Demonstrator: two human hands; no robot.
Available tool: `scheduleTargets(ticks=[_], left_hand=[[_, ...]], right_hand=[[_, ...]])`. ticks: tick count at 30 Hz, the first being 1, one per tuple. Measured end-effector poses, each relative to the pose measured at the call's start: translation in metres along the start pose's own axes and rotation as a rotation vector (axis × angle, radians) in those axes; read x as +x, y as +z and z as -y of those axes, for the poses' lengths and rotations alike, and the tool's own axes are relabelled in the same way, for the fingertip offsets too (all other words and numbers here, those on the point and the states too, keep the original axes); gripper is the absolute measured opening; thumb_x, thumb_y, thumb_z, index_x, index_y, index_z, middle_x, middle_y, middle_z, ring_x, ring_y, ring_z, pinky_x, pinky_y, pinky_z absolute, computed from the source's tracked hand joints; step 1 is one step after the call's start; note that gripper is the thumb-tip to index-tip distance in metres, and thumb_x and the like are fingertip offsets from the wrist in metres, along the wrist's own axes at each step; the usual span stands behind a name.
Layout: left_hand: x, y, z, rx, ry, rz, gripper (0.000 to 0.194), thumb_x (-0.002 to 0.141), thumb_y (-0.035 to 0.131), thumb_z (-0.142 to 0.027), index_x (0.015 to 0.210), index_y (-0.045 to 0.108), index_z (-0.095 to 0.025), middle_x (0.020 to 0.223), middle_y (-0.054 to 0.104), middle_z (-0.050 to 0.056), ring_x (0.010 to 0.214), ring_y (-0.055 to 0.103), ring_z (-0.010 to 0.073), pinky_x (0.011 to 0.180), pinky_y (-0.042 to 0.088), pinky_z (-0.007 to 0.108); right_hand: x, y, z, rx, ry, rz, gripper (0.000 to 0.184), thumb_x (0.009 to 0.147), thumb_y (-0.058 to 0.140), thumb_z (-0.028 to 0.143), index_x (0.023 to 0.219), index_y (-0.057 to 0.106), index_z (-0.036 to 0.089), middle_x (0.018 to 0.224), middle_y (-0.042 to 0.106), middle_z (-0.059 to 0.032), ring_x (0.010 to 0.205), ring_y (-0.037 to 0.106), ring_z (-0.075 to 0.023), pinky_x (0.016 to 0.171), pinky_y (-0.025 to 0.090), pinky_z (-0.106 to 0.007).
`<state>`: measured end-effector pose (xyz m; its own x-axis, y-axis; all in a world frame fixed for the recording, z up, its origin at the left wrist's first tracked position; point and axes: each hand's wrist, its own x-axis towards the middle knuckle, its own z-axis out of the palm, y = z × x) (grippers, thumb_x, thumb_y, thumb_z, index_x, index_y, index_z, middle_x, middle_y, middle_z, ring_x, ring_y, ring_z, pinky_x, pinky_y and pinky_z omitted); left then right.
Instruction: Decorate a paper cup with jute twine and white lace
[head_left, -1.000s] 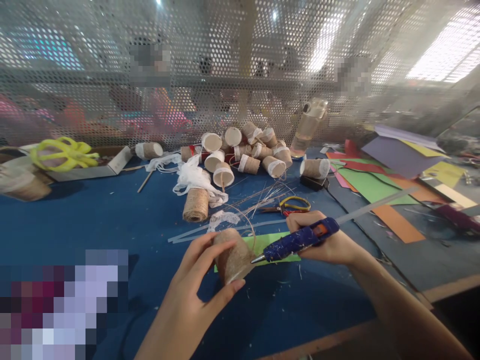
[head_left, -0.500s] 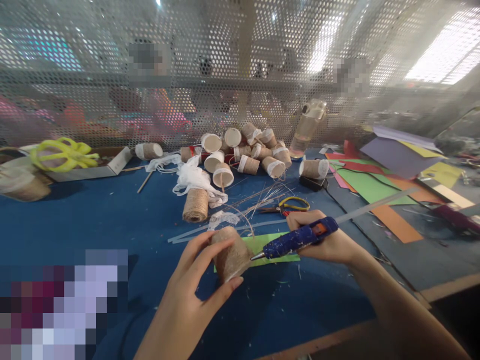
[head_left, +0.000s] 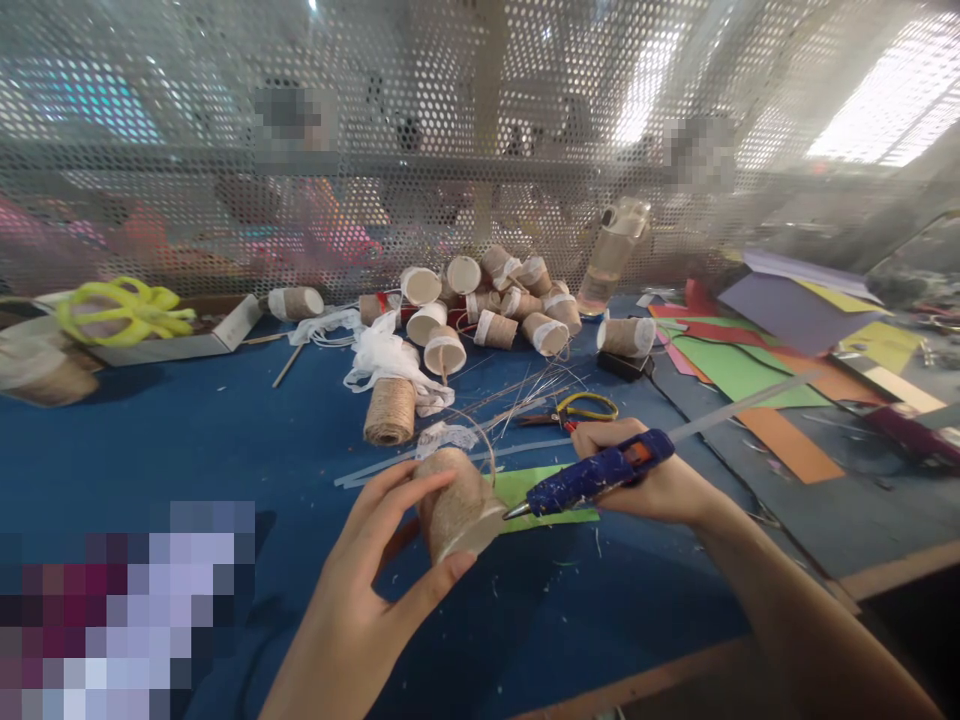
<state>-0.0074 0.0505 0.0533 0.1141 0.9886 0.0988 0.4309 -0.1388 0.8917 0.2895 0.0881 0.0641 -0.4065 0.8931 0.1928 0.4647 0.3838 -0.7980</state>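
Here's the glue gun (head_left: 581,485), deep blue, white-flecked, patched with orange; left of it, a tan cup (head_left: 456,508), pale-ended; beneath it, vivid green paper (head_left: 515,486).

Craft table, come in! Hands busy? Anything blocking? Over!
Left hand gripping brown cup. Right hand holding blue glue gun, nozzle at cup's edge, contact unclear. Nothing between; green paper beyond.

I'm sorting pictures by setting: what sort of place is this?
Likely a craft workshop, judging by the slim blue glue gun, the heap of tapered brown cups with white trim, and the flat multicoloured paper sheets.
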Motion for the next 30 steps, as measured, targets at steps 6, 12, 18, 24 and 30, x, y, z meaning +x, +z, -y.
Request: scheduleTargets(ticks=[6,12,18,24,30], left_hand=[[-0.0007,-0.0001,0.0002,-0.031,-0.042,0.026,0.037,0.084,0.070,-0.058,0.118,0.069,-0.045,0.147,0.051,-0.001,0.138,0.052,0.0317,0.103,0.057,0.047],[-0.0003,-0.0012,0.0004,-0.043,-0.060,0.038,0.035,0.084,0.070,-0.059,0.117,0.069,-0.049,0.145,0.051,-0.004,0.137,0.053,0.0294,0.104,0.057,0.045],[0.0005,-0.0005,0.0010,-0.021,0.007,0.001,0.039,0.084,0.070,-0.058,0.119,0.070,-0.040,0.144,0.054,0.002,0.132,0.057,0.0321,0.098,0.060,0.045],[-0.0002,-0.0004,-0.0016,-0.034,-0.011,-0.005,0.039,0.085,0.069,-0.059,0.119,0.069,-0.041,0.146,0.054,0.001,0.130,0.059,0.0320,0.096,0.062,0.045],[-0.0005,0.0012,-0.0042,-0.090,-0.014,-0.016,0.037,0.084,0.071,-0.056,0.118,0.069,-0.041,0.145,0.054,0.000,0.128,0.061,0.0306,0.096,0.062,0.042]], right_hand=[[0.0009,0.0002,0.0018,0.060,-0.049,-0.058,0.026,0.070,0.062,0.013,0.065,0.038,0.022,0.063,0.041,0.0062,0.056,0.034,-0.0095,0.053,0.026,-0.025],[0.0017,0.0022,0.0017,0.052,-0.029,-0.043,0.025,0.070,0.064,0.017,0.065,0.040,0.021,0.062,0.041,0.0061,0.057,0.034,-0.0103,0.053,0.027,-0.025],[0.0016,0.0008,0.0015,0.035,-0.009,-0.033,0.026,0.070,0.064,0.016,0.064,0.039,0.021,0.062,0.041,0.0060,0.057,0.034,-0.0102,0.052,0.026,-0.025],[0.0023,-0.0010,0.0016,0.025,-0.014,-0.018,0.027,0.071,0.064,0.015,0.065,0.039,0.022,0.062,0.041,0.0057,0.057,0.035,-0.0106,0.053,0.027,-0.026],[0.0018,-0.0004,0.0004,0.053,-0.019,-0.026,0.026,0.073,0.065,0.018,0.065,0.040,0.021,0.063,0.042,0.0053,0.057,0.035,-0.0109,0.053,0.026,-0.026]])
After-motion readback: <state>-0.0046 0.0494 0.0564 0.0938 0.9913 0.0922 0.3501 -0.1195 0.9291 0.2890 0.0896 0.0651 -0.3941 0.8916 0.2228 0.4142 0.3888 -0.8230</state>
